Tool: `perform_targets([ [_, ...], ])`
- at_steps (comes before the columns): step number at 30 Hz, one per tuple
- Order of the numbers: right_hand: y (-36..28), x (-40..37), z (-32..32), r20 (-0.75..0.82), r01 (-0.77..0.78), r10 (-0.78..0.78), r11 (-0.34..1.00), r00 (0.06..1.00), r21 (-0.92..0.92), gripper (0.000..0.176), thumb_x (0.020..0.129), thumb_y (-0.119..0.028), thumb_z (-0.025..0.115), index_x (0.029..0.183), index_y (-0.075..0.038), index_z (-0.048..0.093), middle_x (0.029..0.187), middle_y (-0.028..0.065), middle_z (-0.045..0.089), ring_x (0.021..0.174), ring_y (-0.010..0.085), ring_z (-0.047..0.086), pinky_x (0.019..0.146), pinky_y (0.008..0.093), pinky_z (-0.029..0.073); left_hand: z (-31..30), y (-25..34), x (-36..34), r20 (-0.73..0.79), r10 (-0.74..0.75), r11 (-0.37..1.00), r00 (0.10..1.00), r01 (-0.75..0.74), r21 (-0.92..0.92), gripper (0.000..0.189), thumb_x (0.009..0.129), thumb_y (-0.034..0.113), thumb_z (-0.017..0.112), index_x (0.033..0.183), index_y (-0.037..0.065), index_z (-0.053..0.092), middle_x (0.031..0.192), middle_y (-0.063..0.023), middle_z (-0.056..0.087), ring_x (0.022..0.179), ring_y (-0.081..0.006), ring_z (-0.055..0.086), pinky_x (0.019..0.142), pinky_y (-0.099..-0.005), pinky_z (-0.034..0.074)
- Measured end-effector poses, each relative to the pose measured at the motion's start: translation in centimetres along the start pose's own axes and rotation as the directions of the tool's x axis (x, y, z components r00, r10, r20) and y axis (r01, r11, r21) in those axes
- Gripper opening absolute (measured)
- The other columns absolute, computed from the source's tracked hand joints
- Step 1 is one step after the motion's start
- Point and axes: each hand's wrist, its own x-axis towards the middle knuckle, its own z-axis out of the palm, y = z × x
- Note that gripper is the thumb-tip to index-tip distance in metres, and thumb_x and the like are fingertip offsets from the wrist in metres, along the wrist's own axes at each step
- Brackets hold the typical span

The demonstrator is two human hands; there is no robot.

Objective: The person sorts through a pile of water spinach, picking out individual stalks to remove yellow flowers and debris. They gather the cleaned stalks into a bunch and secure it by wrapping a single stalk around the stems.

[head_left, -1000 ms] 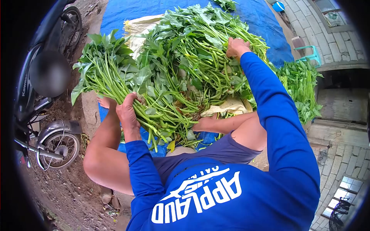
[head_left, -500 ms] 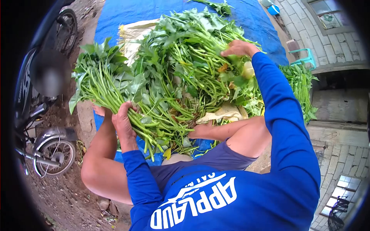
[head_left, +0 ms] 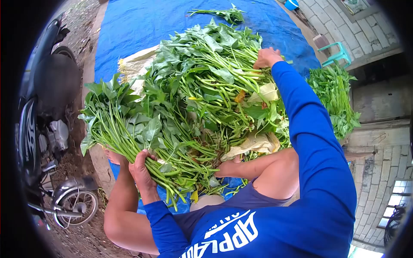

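My left hand [head_left: 144,172] is closed round the lower stems of a bunch of long-stemmed leafy greens [head_left: 122,133]. The bunch fans out to the upper left, its cut stem ends pointing toward my lap. At the right edge of a large heap of the same greens [head_left: 206,64], my right hand [head_left: 267,58] has its fingers curled over stem ends. Some of its fingers are hidden among the stems. Yellowed leaves and a pale crumpled piece of sacking [head_left: 251,145] lie at the near side of the heap, by my foot.
Under the greens lies a blue tarp [head_left: 133,26] with a pale woven sack [head_left: 133,69]. A few loose stems [head_left: 221,15] lie farther back. More greens [head_left: 333,94] are piled at right, near a green plastic stool [head_left: 337,53]. A motorcycle [head_left: 69,193] stands at left.
The view has shifted a little. My right hand has moved to the stem ends at the heap's right edge and curled over them. My left hand keeps its hold on the bunch.
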Motion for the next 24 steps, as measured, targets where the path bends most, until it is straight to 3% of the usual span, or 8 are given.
perform_targets([
  [1, -0.6, -0.3, 0.1, -0.044, 0.029, -0.03, 0.999, 0.999, -0.035, 0.118, 0.073, -0.05, 0.088, 0.166, -0.006, 0.03, 0.152, 0.0223, 0.06, 0.151, 0.0428, 0.044, 0.121, 0.0648, 0.033, 0.4, 0.0, 0.1, 0.005, -0.008, 1.0, 1.0, 0.008, 0.0, 0.016, 0.096, 0.017, 0.073, 0.089, 0.003, 0.068, 0.073, -0.0075, 0.068, 0.06, -0.0148, 0.065, 0.055, -0.0277, 0.054],
  [2, -0.7, -1.3, 0.5, -0.093, 0.04, -0.036, 0.998, 0.995, 0.043, 0.116, 0.072, -0.048, 0.089, 0.165, -0.005, 0.034, 0.147, 0.0243, 0.063, 0.145, 0.0414, 0.052, 0.12, 0.0592, 0.038, 0.9, 0.0, 0.1, 0.009, -0.016, 1.0, 1.0, 0.016, 0.001, 0.016, 0.096, 0.017, 0.073, 0.089, 0.003, 0.068, 0.073, -0.0073, 0.068, 0.06, -0.0148, 0.065, 0.055, -0.0279, 0.055],
  [6, 2.5, 4.4, 3.9, -0.057, 0.194, -0.187, 0.966, 0.981, 0.169, 0.117, 0.071, -0.046, 0.091, 0.163, -0.002, 0.034, 0.149, 0.0277, 0.061, 0.136, 0.0408, 0.061, 0.115, 0.044, 0.048, 2.0, 0.1, 0.4, 0.041, -0.009, 1.0, 0.999, 0.008, 0.018, 0.015, 0.096, 0.016, 0.072, 0.091, 0.002, 0.068, 0.074, -0.007, 0.067, 0.062, -0.0154, 0.066, 0.056, -0.0283, 0.056],
  [9, 3.0, 3.4, 1.2, 0.014, 0.134, -0.141, 0.964, 0.99, 0.231, 0.115, 0.077, -0.045, 0.085, 0.166, -0.001, 0.028, 0.151, 0.0282, 0.059, 0.139, 0.0418, 0.058, 0.116, 0.0447, 0.047, 2.1, -0.1, 0.3, 0.045, -0.004, 1.0, 0.999, 0.003, 0.019, 0.015, 0.096, 0.016, 0.072, 0.091, 0.002, 0.068, 0.075, -0.0072, 0.067, 0.062, -0.0157, 0.066, 0.056, -0.0284, 0.056],
  [12, 2.0, 2.6, 3.9, 0.085, 0.073, -0.096, 0.968, 0.992, 0.242, 0.12, 0.074, -0.041, 0.084, 0.168, -0.001, 0.022, 0.155, 0.0292, 0.054, 0.143, 0.0413, 0.055, 0.119, 0.0439, 0.044, 2.6, 0.0, 0.4, 0.042, -0.008, 1.0, 0.999, 0.008, 0.008, 0.015, 0.096, 0.016, 0.072, 0.091, 0.001, 0.068, 0.075, -0.0076, 0.067, 0.062, -0.0161, 0.066, 0.056, -0.0285, 0.056],
  [15, 3.3, 3.1, 4.0, -0.035, 0.175, -0.172, 0.933, 0.984, 0.315, 0.123, 0.073, -0.042, 0.085, 0.169, 0.0, 0.021, 0.157, 0.0298, 0.052, 0.145, 0.0413, 0.053, 0.121, 0.0432, 0.043, 2.6, -0.2, 0.5, 0.048, -0.015, 1.0, 0.999, 0.014, 0.014, 0.015, 0.096, 0.015, 0.072, 0.091, 0.001, 0.068, 0.075, -0.0081, 0.067, 0.062, -0.0164, 0.066, 0.056, -0.0285, 0.056],
  [20, 4.9, 4.0, 0.4, -0.122, 0.193, -0.158, 0.907, 0.98, 0.374, 0.119, 0.064, -0.037, 0.089, 0.162, 0.005, 0.038, 0.159, 0.0282, 0.052, 0.145, 0.0391, 0.053, 0.12, 0.0409, 0.044, 2.7, -0.1, 0.5, 0.051, 0.006, 1.0, 0.999, -0.006, 0.003, 0.016, 0.097, 0.015, 0.071, 0.09, 0.001, 0.067, 0.075, -0.0088, 0.067, 0.062, -0.0165, 0.065, 0.056, -0.0285, 0.056],
  [24, 6.2, 3.4, -3.1, -0.267, 0.27, -0.169, 0.873, 0.949, 0.407, 0.092, 0.061, -0.023, 0.086, 0.143, 0.006, 0.058, 0.125, 0.0222, 0.074, 0.112, 0.0314, 0.07, 0.1, 0.0352, 0.055, 2.5, 0.0, 0.8, 0.082, 0.01, 0.999, 0.997, -0.008, -0.031, 0.016, 0.097, 0.014, 0.071, 0.089, 0.0, 0.067, 0.076, -0.0087, 0.066, 0.063, -0.0164, 0.066, 0.059, -0.0294, 0.056],
])
